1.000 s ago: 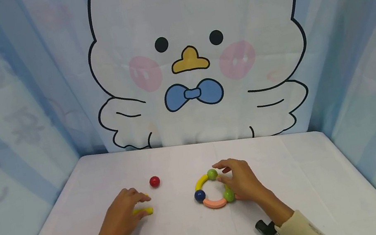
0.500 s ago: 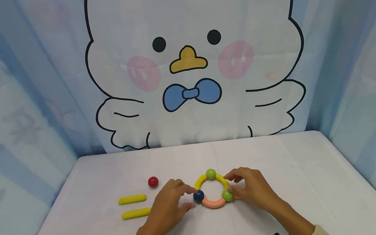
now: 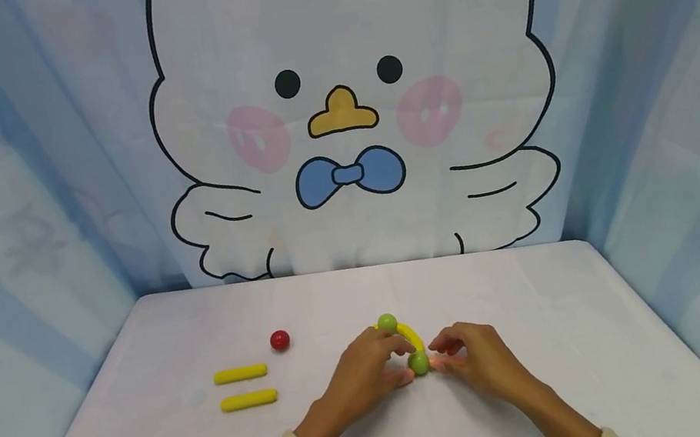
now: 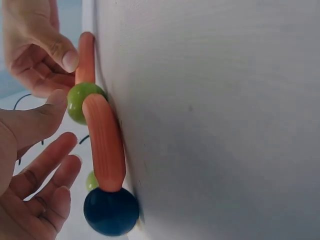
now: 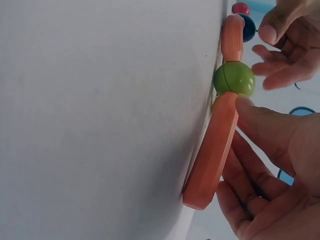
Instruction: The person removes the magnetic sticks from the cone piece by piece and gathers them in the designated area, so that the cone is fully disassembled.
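Note:
A ring of beads and curved pieces lies mid-table: a far green ball, a yellow curved piece, a near green ball, an orange curved piece and a blue ball. In the head view my left hand covers the ring's left part; its loosely bent thumb and fingers reach the near green ball's left edge. On that ball's other side my right hand pinches an orange stick, thumb on its near face, fingers behind. The stick's end meets the green ball.
To the left lie two parallel yellow sticks, one farther back and one nearer. A red ball sits behind them. A curtain printed with a cartoon bird hangs at the table's back edge.
My left hand has moved right, from the yellow sticks past the blue ball to the near green ball. The right hand stays at the ring's right side, drawn slightly nearer.

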### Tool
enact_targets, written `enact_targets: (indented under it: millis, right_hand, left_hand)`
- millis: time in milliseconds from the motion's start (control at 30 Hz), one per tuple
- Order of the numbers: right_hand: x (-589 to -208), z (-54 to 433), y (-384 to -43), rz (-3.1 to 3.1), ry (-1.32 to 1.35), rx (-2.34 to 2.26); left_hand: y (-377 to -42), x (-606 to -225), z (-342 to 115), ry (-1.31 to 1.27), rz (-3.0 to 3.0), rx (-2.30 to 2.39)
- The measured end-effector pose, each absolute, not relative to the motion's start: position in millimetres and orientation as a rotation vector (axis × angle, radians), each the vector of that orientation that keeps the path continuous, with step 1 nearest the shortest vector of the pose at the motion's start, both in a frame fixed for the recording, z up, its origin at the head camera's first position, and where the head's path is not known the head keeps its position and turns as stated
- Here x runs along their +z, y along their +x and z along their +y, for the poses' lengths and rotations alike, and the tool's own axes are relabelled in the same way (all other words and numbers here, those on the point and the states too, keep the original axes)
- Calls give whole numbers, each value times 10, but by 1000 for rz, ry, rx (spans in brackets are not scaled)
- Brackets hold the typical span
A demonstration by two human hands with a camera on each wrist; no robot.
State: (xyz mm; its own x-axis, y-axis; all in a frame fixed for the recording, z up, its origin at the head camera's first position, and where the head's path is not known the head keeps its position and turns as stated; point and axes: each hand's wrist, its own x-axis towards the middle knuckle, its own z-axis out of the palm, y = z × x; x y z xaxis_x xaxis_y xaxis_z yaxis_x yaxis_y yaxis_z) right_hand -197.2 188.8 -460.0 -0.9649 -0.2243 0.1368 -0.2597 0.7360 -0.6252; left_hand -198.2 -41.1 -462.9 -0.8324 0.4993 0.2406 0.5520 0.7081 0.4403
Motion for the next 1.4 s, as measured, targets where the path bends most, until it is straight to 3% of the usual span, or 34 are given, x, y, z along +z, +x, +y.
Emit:
enact_targets:
  millis: [333,833,1400]
  right_hand:
    - [-4638,1903,-2000,-2841,585,980]
    - [-4567,1971,-2076,-2913,765,951]
    - [-4489,2535,-2064,-3014,407,899]
  left_hand:
    - [-2064,-4686,-211,-928,-2728,-552]
    - [-2091,-4715,-170,-901,-2791,-593]
    - [-2071,-4717,-152,-876,-2808,-572]
